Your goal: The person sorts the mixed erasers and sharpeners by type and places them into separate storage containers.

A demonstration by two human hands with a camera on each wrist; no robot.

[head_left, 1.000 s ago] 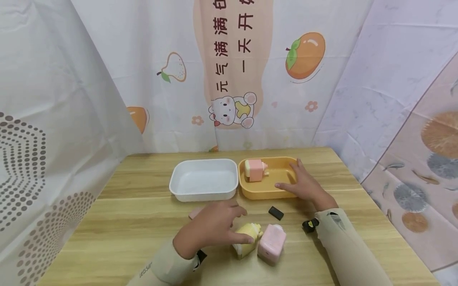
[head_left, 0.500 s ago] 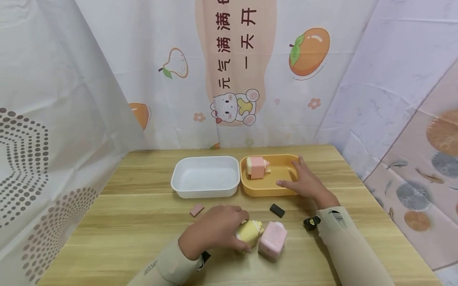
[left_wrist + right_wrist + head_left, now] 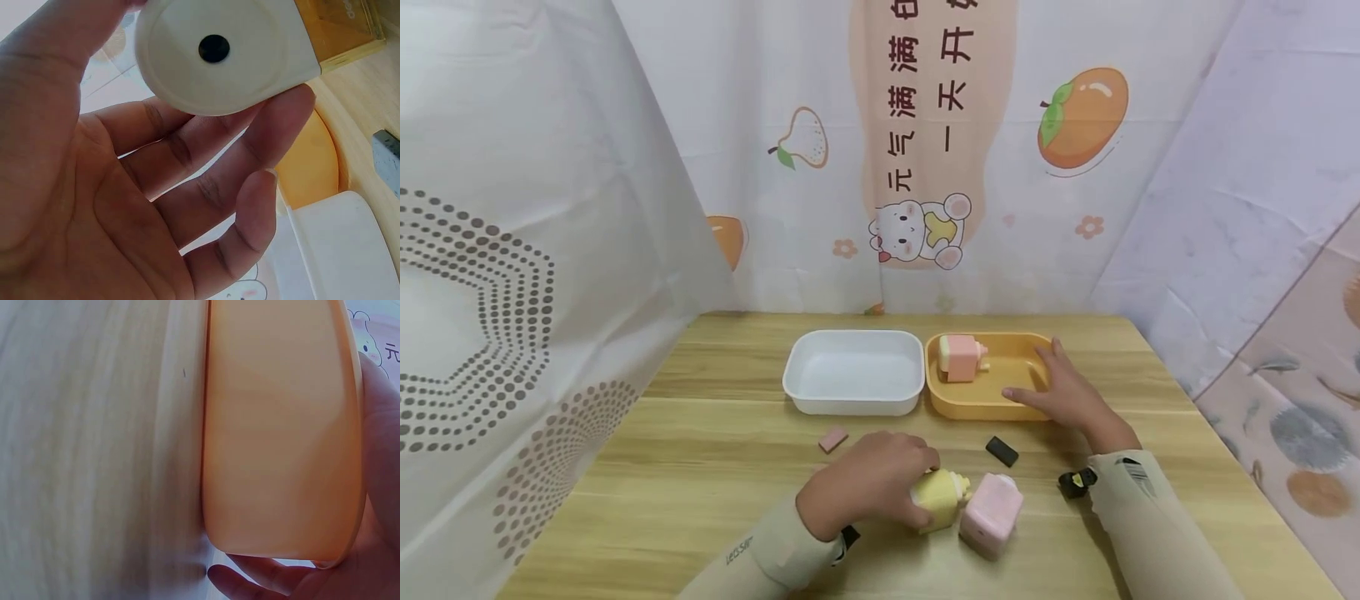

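Observation:
My left hand (image 3: 880, 479) grips a yellow pencil sharpener (image 3: 942, 500) on the table, thumb on the near side and fingers on the far side. In the left wrist view the sharpener's pale round face (image 3: 181, 78) shows a dark centre spot, with a see-through yellow part beside it. Just right of it stands a pink, rounded box-shaped thing (image 3: 992, 514). My right hand (image 3: 1071, 396) holds the right end of the orange tray (image 3: 985, 411), thumb over the rim. A pink-and-cream pencil sharpener (image 3: 962, 358) lies on its side in that tray's left part.
A white tray (image 3: 853, 407) stands against the orange tray's left side. A small black block (image 3: 1002, 451) and a small pink block (image 3: 832, 439) lie on the wooden table (image 3: 700, 467) in front of the trays. Printed cloths hang behind and at both sides.
My left hand has come down over the yellow pencil sharpener and its fingers have closed round it. My right hand keeps its hold on the orange tray. The head view has shifted slightly.

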